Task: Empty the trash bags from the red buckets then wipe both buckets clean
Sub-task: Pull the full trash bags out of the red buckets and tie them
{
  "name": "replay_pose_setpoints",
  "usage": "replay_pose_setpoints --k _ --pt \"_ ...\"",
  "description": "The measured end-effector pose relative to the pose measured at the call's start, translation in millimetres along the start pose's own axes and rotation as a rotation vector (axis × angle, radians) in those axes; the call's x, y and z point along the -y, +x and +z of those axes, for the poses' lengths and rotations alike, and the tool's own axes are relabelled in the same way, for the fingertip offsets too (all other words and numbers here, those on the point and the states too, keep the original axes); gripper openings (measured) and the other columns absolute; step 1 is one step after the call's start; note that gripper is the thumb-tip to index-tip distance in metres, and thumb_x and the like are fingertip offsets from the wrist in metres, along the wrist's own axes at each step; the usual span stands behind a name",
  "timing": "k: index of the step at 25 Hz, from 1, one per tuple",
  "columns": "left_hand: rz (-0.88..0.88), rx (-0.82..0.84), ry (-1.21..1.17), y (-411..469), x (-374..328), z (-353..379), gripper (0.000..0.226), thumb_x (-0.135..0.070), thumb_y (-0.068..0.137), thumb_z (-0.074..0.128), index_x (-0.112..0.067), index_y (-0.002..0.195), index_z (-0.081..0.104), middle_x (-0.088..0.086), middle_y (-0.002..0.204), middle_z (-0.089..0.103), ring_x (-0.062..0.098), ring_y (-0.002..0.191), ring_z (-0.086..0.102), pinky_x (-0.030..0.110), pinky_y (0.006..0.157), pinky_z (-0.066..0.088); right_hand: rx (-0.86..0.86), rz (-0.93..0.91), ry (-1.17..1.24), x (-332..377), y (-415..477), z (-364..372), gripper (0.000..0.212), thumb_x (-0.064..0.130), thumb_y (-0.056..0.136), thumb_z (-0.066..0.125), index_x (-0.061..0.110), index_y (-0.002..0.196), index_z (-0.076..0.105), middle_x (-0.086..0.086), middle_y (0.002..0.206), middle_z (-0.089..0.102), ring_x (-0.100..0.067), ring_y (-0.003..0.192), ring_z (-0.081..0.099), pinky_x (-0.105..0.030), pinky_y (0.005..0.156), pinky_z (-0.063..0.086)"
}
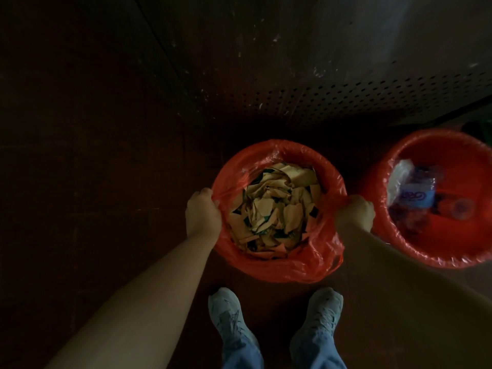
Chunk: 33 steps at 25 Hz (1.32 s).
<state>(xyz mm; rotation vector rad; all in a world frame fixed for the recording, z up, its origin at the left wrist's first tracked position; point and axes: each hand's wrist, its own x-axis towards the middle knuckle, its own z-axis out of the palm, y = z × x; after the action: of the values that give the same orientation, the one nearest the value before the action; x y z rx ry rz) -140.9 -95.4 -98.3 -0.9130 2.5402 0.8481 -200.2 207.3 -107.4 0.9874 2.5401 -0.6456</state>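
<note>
Two red buckets stand on a dark floor, each lined with a red trash bag. The middle bucket's bag (314, 265) is draped over the rim and holds torn cardboard scraps (274, 211). My left hand (203, 213) grips the bag's edge on the left side. On the opposite side my right hand (355, 213) grips the bag's right edge. The second bucket (450, 147) at the right has its own red bag and holds a crushed plastic bottle (418, 194) and other clear plastic waste.
My two feet in pale shoes (226, 310) stand just below the middle bucket. A perforated metal panel (346, 97) rises behind the buckets. The floor to the left is dark brown tile. Something green (479, 129) shows at the far right edge.
</note>
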Motion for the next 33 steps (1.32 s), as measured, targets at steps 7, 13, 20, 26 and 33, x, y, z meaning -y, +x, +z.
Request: replay_pose_setpoints --k 7,13,20,26,33 --pt "0.367 0.123 0.198 -14 -30 24 0.02 -0.019 0.098 0.056 -0.02 0.113 0.069 -0.001 0.109 0.063 0.019 0.103 0.058 0.032 0.08 0.05 -0.045 -0.02 -0.018 0 3 -8 0.021 0.011 0.096 0.055 0.006 0.111 0.068 -0.018 0.114 0.065 -0.034 0.099 0.061 -0.032 0.079 0.04" --pt "0.309 0.018 0.164 -15 -24 8 0.03 -0.035 0.103 0.044 -0.019 0.113 0.067 0.003 0.113 0.061 0.026 0.108 0.054 0.046 0.089 0.048 0.238 -0.434 0.109 52 -47 6 0.014 0.016 0.099 0.048 0.022 0.101 0.061 0.001 0.105 0.06 -0.019 0.091 0.062 -0.038 0.079 0.055" --pt "-0.206 0.106 0.096 13 -7 -10 0.042 -0.032 0.1 0.057 -0.011 0.136 0.054 0.015 0.137 0.052 0.033 0.123 0.053 0.046 0.098 0.05 0.143 -0.388 -0.004 39 -58 9 0.028 0.04 0.099 0.048 0.022 0.117 0.061 0.0 0.12 0.058 -0.024 0.111 0.056 -0.048 0.096 0.048" --pt "-0.251 -0.039 -0.088 20 -19 -11 0.017 -0.019 0.099 0.057 -0.012 0.109 0.068 0.01 0.105 0.069 0.026 0.097 0.067 0.032 0.076 0.049 0.346 -0.15 0.102 2 -33 -9 0.07 0.068 0.092 0.051 0.023 0.144 0.047 -0.003 0.131 0.06 -0.022 0.112 0.061 -0.041 0.088 0.054" --pt "0.278 0.121 -0.121 -16 -89 0 0.013 -0.021 0.099 0.059 -0.017 0.107 0.068 -0.003 0.107 0.063 0.01 0.096 0.058 0.025 0.081 0.047 0.446 -0.184 0.079 3 -48 -16 0.05 0.052 0.093 0.062 0.026 0.135 0.056 0.014 0.097 0.062 -0.005 0.075 0.065 -0.021 0.059 0.049"
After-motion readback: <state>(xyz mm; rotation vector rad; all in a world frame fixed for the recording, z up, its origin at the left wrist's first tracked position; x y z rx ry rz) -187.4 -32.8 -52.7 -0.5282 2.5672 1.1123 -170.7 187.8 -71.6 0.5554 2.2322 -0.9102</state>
